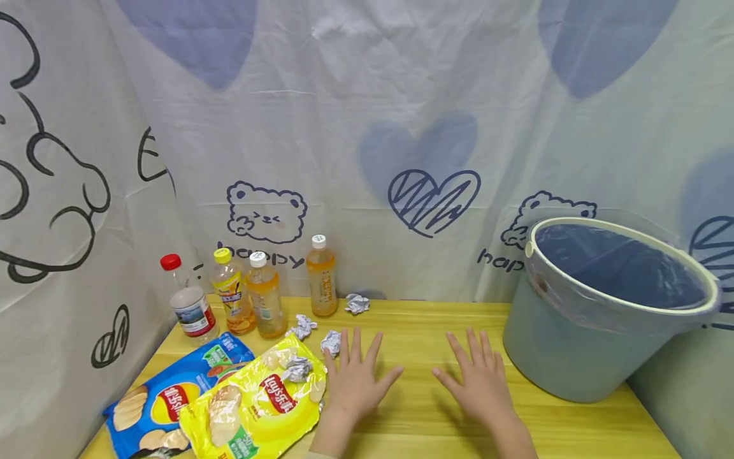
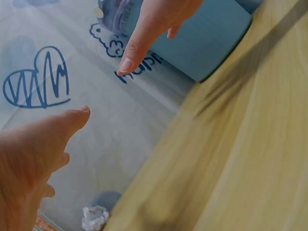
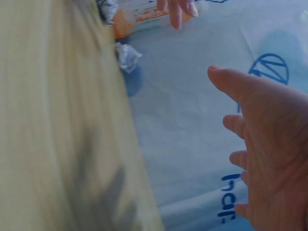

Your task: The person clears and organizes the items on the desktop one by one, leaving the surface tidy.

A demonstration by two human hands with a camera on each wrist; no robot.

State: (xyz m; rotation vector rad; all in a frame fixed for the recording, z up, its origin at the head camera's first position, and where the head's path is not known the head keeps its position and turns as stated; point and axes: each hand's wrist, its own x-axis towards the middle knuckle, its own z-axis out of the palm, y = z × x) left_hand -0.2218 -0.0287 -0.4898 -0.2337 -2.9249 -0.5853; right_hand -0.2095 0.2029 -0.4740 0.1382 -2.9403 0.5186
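My left hand [image 1: 357, 386] is held above the wooden table with its fingers spread, palm down. Several crumpled paper balls [image 1: 331, 343] lie just beyond and left of it, one of them on a yellow chip bag [image 1: 258, 408]. Under that bag's edge is a blue chip bag [image 1: 155, 389]. To the right, my right hand [image 1: 480, 386] hovers likewise, fingers apart, nearest to a grey bin [image 1: 573, 357]. Both wrist views show the left hand [image 2: 33, 163] and right hand [image 3: 274, 149] holding nothing, with shadows on the wood below.
At the back left stand a red-capped bottle [image 1: 192, 309], a yellow-capped bottle [image 1: 233, 296] and two white-capped bottles [image 1: 323, 280] of orange drink. A plastic liner covers the bin's rim [image 1: 613, 229]. A printed curtain [image 1: 344, 159] hangs behind the table [image 1: 424, 408].
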